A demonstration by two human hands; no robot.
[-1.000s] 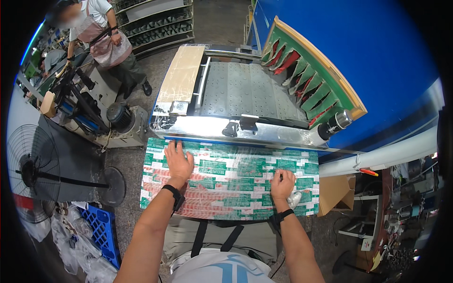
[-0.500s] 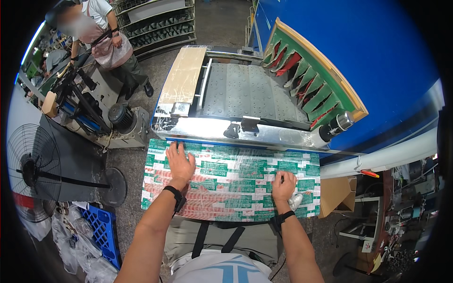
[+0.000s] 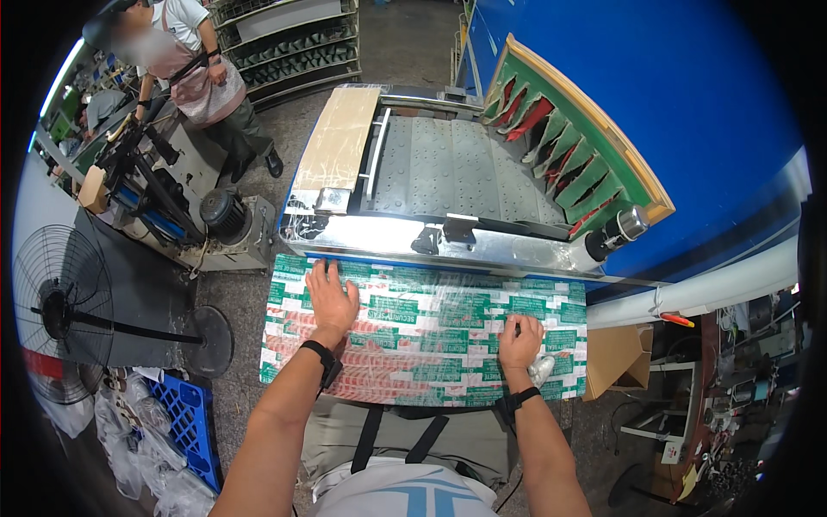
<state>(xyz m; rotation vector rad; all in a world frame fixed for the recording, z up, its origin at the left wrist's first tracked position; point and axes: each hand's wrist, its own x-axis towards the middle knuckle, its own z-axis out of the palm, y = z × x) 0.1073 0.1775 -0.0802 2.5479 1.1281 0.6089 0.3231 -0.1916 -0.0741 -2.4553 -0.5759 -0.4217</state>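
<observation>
Before me is a flat tabletop (image 3: pixel 405 345) wrapped in green, white and red printed tape. My left hand (image 3: pixel 332 297) lies on its left part, fingers stretched toward the far edge and holding nothing. On the right part rests my right hand (image 3: pixel 520 343), its fingers curled in. A small dark spot shows between its thumb and fingers; what it is, I cannot make out. A whitish crumpled wad (image 3: pixel 541 370) sits beside my right wrist. Beyond the tabletop stands a machine with a grey studded slat conveyor (image 3: pixel 457 164).
Slit green and red flaps (image 3: pixel 564 159) hang at the conveyor's opening in the blue machine housing (image 3: pixel 689 95). A co-worker (image 3: pixel 202 86) stands back left by another machine. A floor fan (image 3: pixel 59 314) and blue plastic crate (image 3: pixel 185 426) are left; a cardboard box (image 3: pixel 620 358) is right.
</observation>
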